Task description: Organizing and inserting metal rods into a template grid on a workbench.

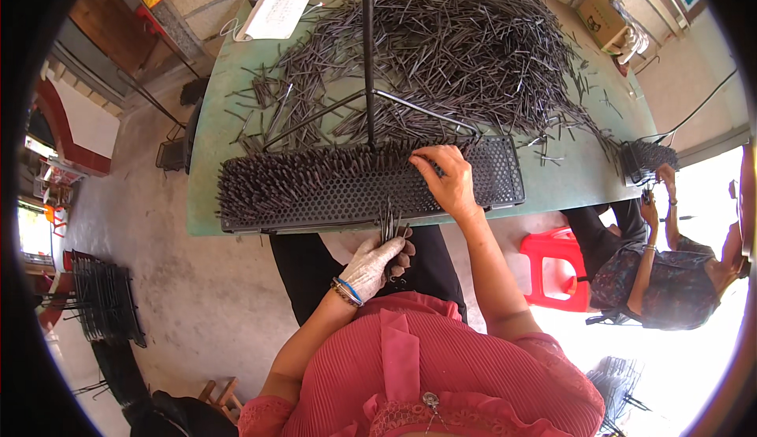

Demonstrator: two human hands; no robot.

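A long black perforated panel (355, 194) lies along the near edge of the green table. Dark thin strips (276, 177) stand upright in its holes, thick at the left and along the far side. Bare holes show across the near middle and the right end. A black pole (369, 51) with two slanting braces rises from the panel. My left hand (371, 267), in a pale glove, is closed around a small bundle of dark strips (389, 224) just below the panel. My bare right hand (451, 181) is pinched over the panel's far side; anything between its fingertips is too small to make out.
A big heap of loose dark strips (473, 51) covers the far part of the table (225, 98). Papers (274, 16) and a cardboard box (601, 19) lie at its far corners. At right, another person (654, 279) works beside a red stool (556, 267). Black racks (106, 299) stand left.
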